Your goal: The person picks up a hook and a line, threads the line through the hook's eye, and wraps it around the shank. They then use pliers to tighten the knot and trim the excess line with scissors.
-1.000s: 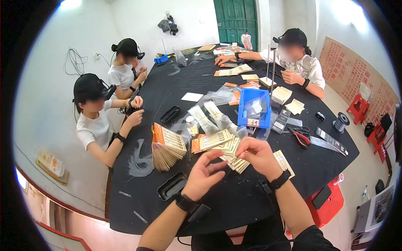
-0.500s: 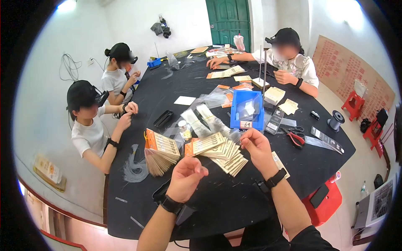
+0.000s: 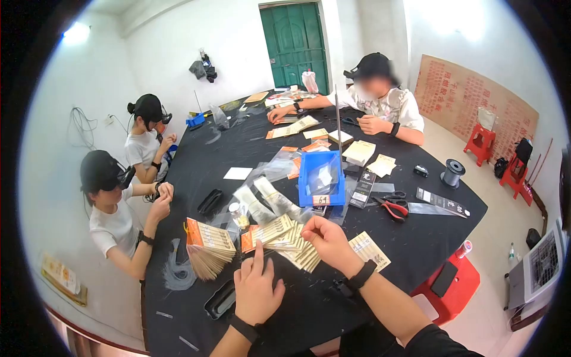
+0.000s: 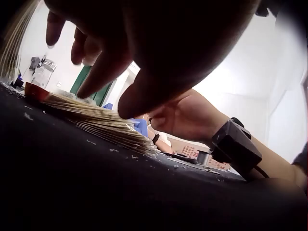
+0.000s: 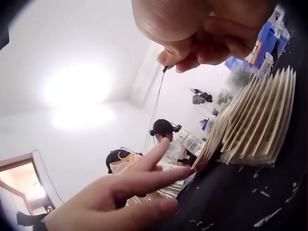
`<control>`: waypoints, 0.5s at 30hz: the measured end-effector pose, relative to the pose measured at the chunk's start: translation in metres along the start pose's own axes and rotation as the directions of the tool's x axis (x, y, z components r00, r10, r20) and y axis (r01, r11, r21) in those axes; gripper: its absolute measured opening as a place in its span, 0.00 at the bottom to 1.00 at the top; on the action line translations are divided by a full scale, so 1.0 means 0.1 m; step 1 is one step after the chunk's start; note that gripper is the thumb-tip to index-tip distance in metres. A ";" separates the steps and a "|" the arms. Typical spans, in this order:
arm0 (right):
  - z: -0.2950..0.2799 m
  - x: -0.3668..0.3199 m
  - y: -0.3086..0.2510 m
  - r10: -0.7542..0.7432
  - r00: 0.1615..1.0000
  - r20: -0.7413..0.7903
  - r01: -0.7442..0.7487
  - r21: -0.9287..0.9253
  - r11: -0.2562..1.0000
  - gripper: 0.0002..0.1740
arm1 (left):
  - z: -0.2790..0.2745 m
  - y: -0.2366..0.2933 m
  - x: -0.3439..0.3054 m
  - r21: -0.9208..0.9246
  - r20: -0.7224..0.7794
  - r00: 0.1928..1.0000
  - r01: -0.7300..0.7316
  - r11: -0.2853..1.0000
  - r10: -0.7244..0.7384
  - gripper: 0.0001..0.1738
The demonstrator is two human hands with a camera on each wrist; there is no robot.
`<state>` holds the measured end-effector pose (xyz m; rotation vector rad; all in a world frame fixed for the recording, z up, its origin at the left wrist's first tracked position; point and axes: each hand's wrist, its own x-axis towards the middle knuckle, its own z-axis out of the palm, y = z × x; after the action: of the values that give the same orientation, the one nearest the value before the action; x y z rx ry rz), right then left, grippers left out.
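Observation:
My left hand (image 3: 257, 287) has its fingers spread and straight, with the index fingertip by the near left edge of a fanned pile of cream cards (image 3: 284, 237); whether it touches is unclear. Just right of that pile, my right hand (image 3: 333, 243) is curled. The right wrist view shows its thumb and finger pinching a small dark piece (image 5: 165, 69), from which thin lines (image 5: 154, 108) run down. An upright fanned bundle of orange-topped cards (image 3: 208, 241) stands left of the pile. In the left wrist view the pile (image 4: 96, 118) lies below my left fingers.
A blue bin (image 3: 322, 178), a small jar (image 3: 238, 215) and plastic bags lie beyond the cards. Black trays (image 3: 221, 298), a line bundle (image 3: 177, 268), red pliers (image 3: 392, 209), a spool (image 3: 453, 171) and loose cards (image 3: 370, 250) surround them. Several people sit around the table.
My left fingers have gone from bent together to spread, and the hand has come nearer the pile. My right hand stays curled beside it. The head view has turned, shifting the scene left and down.

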<state>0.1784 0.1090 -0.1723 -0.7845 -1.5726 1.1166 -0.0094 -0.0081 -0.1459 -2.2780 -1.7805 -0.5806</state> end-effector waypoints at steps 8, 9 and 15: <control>0.17 -0.09 0.01 0.101 0.933 0.345 -0.220 0.326 0.919 0.08 | -0.09 0.06 0.03 -0.715 -0.211 0.972 -0.085 0.694 -0.098 0.35; 0.14 -0.08 0.00 0.080 0.913 0.400 -0.234 0.353 0.906 0.08 | -0.08 0.05 0.02 -0.841 -0.147 0.983 -0.066 0.537 -0.110 0.34; 0.09 -0.10 -0.06 0.130 0.875 0.466 -0.254 0.216 0.943 0.08 | -0.03 0.09 0.11 -0.471 -0.362 0.926 -0.084 0.878 -0.106 0.14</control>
<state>0.1725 0.0953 -0.1703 -0.5278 -1.6837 1.7171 0.0004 -0.0022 -0.1376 -2.2172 -1.5808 -1.5018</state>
